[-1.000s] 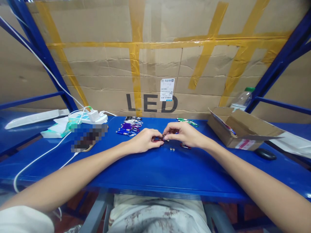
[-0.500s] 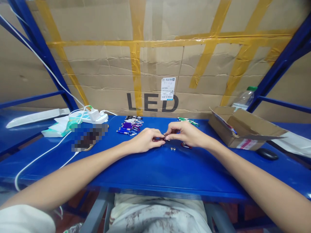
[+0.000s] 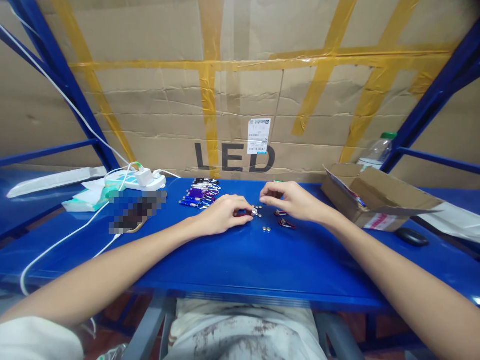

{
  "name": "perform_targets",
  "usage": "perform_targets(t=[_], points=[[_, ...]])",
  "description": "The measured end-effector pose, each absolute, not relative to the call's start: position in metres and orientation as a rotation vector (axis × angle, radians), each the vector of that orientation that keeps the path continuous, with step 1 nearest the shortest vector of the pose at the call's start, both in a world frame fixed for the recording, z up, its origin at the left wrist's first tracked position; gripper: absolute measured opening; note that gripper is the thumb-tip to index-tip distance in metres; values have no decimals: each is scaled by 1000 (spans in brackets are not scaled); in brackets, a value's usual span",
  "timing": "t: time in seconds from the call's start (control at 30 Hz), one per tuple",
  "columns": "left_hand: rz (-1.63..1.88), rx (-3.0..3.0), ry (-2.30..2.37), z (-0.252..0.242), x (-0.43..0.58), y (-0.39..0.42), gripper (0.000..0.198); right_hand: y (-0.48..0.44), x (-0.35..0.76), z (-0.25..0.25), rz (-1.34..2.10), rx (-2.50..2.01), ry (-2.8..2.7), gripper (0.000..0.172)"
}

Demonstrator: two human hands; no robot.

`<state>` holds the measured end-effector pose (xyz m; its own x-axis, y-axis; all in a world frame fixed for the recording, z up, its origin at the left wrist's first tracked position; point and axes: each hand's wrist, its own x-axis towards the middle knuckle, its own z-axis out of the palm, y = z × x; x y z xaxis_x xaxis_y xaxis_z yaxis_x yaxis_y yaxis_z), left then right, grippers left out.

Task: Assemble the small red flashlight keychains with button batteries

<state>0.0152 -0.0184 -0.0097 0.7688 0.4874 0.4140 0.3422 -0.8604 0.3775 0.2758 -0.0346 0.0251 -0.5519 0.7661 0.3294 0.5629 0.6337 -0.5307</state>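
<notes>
Low over the blue table, my left hand (image 3: 228, 215) has its thumb and fingers closed around a small keychain flashlight body, dark red with a round silver end (image 3: 254, 212) facing right. Small silver button cells (image 3: 260, 207) lie scattered right beside that end. Two more button cells (image 3: 266, 229) sit a little nearer to me. My right hand (image 3: 287, 199) hovers just right of them, fingers curled in towards the thumb; whether something small is between the tips is hidden. Under it lie two red end caps with carabiner clips (image 3: 287, 224).
Several finished-looking flashlights with clips (image 3: 198, 195) lie in a row at back left. Beyond are a phone (image 3: 138, 212), a power strip (image 3: 146, 179) with white cables and a tissue pack (image 3: 88, 197). An open cardboard box (image 3: 375, 205) and a black mouse (image 3: 412, 237) are at right.
My right hand has moved away from the left hand, to the right and slightly up. The button cells and both red clipped caps now show more fully. My left hand keeps its hold.
</notes>
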Motion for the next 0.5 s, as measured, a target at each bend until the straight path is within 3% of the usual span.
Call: perform_targets(t=[0.2,0.5], points=[[769,2855,603,-4,13,-25,20,-34,279,23,545,-1158,-2549,23],[765,3002,550,-7,12,-25,26,-37,276,23,635,-1120,-2716,28]])
